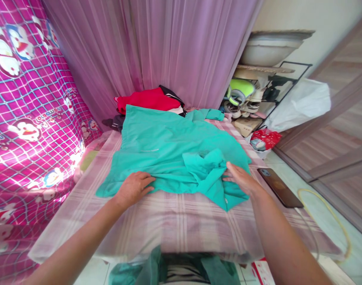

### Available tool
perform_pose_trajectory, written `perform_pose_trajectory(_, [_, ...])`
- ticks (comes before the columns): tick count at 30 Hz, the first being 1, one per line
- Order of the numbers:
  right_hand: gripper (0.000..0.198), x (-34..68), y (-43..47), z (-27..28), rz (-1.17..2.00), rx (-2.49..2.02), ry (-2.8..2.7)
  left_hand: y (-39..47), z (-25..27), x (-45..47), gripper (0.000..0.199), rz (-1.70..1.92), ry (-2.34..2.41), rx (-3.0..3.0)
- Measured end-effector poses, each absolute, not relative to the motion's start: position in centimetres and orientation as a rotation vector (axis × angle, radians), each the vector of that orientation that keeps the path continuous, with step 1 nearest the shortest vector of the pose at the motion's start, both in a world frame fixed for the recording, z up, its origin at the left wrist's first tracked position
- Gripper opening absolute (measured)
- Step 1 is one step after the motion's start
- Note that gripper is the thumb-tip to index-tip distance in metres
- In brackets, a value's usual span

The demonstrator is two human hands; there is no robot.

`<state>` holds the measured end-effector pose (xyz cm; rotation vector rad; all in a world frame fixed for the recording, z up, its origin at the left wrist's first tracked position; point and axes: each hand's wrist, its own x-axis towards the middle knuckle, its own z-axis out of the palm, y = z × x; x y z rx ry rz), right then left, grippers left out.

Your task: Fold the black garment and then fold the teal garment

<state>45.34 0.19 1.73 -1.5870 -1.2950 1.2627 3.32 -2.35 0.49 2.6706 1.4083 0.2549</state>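
A teal shirt (172, 138) lies spread on the cloth-covered table, with a sleeve reaching toward the back right. Its near right part is bunched and folded over itself, around what looks like the collar. My left hand (135, 188) rests on the shirt's near edge, left of the middle, fingers stretched out and lightly bent. At the bunched part on the right, my right hand (242, 179) touches the fabric from the side. Its fingers are extended and apart, with the tips against the folds.
A red garment (148, 99) and dark clothes lie behind the shirt, against a purple curtain (175, 51). On the table's right edge is a phone (279, 188) with a cable. A shoe rack (284, 91) stands back right. A pink patterned cloth (29, 118) hangs at left.
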Motion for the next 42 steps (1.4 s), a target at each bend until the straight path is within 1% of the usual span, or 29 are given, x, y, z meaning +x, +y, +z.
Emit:
perform_pose_trajectory(3, [0.053, 45.1, -0.7, 1.3, 1.354, -1.547, -1.428, -2.2, -0.1, 3.0, 0.037, 0.256, 1.449, 2.653])
perform_pose_trajectory(7, [0.055, 43.8, -1.1, 0.9, 1.366, -1.483, -1.518, -2.2, -0.4, 3.3, 0.022, 0.238, 1.489, 2.686])
perform_pose_trajectory(10, [0.052, 43.4, -1.5, 1.4, 1.401, -1.414, -1.458, -2.7, 0.1, 3.5, 0.022, 0.301, 1.48, 2.732])
perform_pose_trajectory(14, [0.051, 44.9, -2.9, 2.6, 1.505, -1.239, -1.363, -4.0, 0.9, 2.8, 0.024, 0.487, 1.33, 2.791])
perform_pose_trajectory(16, [0.051, 45.7, -3.5, 2.8, 1.548, -1.179, -1.331, -4.6, 0.9, 2.3, 0.026, 0.525, 1.245, 2.754])
perform_pose_trajectory(20, [0.059, 45.8, -3.8, 2.4, 1.64, -1.144, -1.359, -4.9, 0.3, 1.9, 0.027, 0.425, 1.115, 2.609])
perform_pose_trajectory(23, [0.07, 45.2, -3.6, 2.0, 1.725, -1.078, -1.458, -4.7, 0.1, 2.1, 0.028, 0.321, 1.143, 2.571])
perform_pose_trajectory(25, [0.073, 44.8, -3.4, 1.8, 1.746, -1.045, -1.53, -4.6, 0.3, 2.5, 0.029, 0.261, 1.169, 2.568])
perform_pose_trajectory(28, [0.07, 43.7, -2.7, 2.1, 1.711, -1.045, -1.627, -4.5, 0.8, 3.5, 0.032, 0.239, 1.177, 2.57])
perform_pose_trajectory(30, [0.065, 42.4, -1.9, 2.7, 1.62, -1.074, -1.68, -4.3, 1.0, 4.6, 0.036, 0.284, 1.154, 2.584])
perform_pose_trajectory(34, [0.056, 39.2, 0.1, 4.2, 1.331, -1.133, -1.871, -3.2, 1.7, 7.7, 0.056, 0.533, 1.173, 2.645])
perform_pose_trajectory(37, [0.046, 37.1, 0.7, 4.6, 1.201, -1.047, -2.146, -2.0, 2.8, 9.9, 0.066, 0.717, 1.193, 2.703])
perform_pose_trajectory(40, [0.039, 36.5, 0.0, 4.4, 1.22, -0.958, -2.369, -1.0, 3.8, 11.7, 0.063, 0.632, 1.066, 2.804])
perform_pose_trajectory(42, [0.041, 37.5, -0.5, 4.1, 1.32, -0.957, -2.412, -0.5, 4.3, 12.5, 0.051, 0.47, 0.975, 2.851])
